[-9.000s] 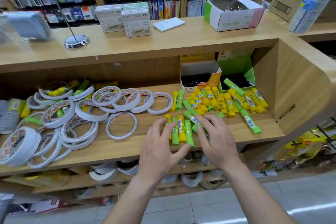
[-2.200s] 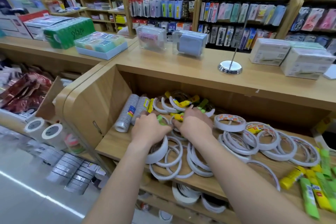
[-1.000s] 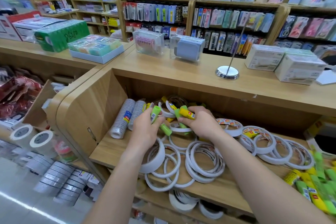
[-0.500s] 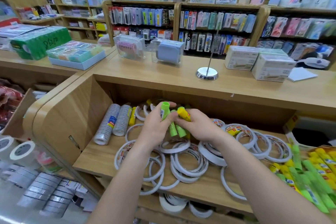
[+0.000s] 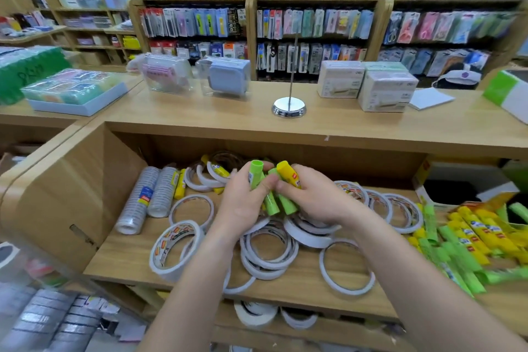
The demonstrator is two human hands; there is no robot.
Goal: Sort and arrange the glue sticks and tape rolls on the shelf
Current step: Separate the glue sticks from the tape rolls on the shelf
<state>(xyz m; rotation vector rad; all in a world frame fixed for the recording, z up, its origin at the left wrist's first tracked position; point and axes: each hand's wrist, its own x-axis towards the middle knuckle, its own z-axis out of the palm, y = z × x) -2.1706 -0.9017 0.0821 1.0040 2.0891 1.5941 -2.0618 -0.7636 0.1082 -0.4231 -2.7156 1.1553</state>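
Shop shelf (image 5: 125, 254); tape rolls (image 5: 268, 254) at 6 o'clock; my left hand (image 5: 243, 206) grips green glue stick (image 5: 255, 173), right hand (image 5: 317, 203) yellow glue stick (image 5: 288, 174).

Head view, down onto near shelf (image 5: 285, 291)

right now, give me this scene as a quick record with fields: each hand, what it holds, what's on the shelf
left hand: grips green glue stick
right hand: grips yellow glue stick
between the hands: two more green sticks, held above the tape rolls
shelf, left end: stacked tape sleeves, stray yellow stick beside them
shelf, right end: glue stick pile, green and yellow mixed
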